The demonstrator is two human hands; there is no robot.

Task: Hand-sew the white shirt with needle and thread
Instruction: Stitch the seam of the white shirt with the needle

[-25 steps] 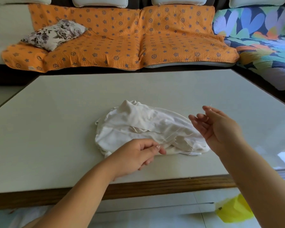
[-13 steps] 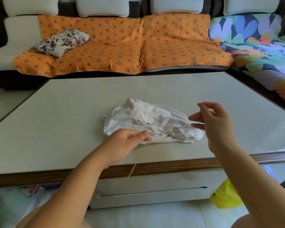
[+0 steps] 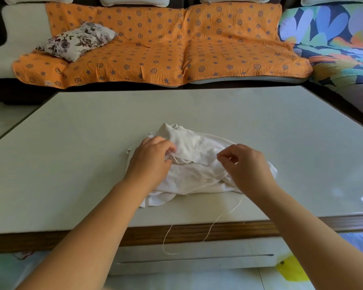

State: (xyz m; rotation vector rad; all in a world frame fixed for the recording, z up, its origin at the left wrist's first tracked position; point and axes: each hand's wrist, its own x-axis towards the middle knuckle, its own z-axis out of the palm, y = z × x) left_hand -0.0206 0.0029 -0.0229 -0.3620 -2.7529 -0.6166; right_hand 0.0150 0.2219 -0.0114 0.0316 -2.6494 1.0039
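So, shirt bunched mid-surface, near front edge. My left hand grips fold, my right hand pinches thread, needle too tiny to spot. Tip, I reckon: keep fold taut, take small bites, watch slack dangling off edge, snags easy.

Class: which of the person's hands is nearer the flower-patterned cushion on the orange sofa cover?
Left. The left hand grips the white shirt on the flower-patterned cushion's side; the right hand lies farther right.

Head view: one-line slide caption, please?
Left hand grips white shirt on table; right hand pinches the thread, which trails over the edge.
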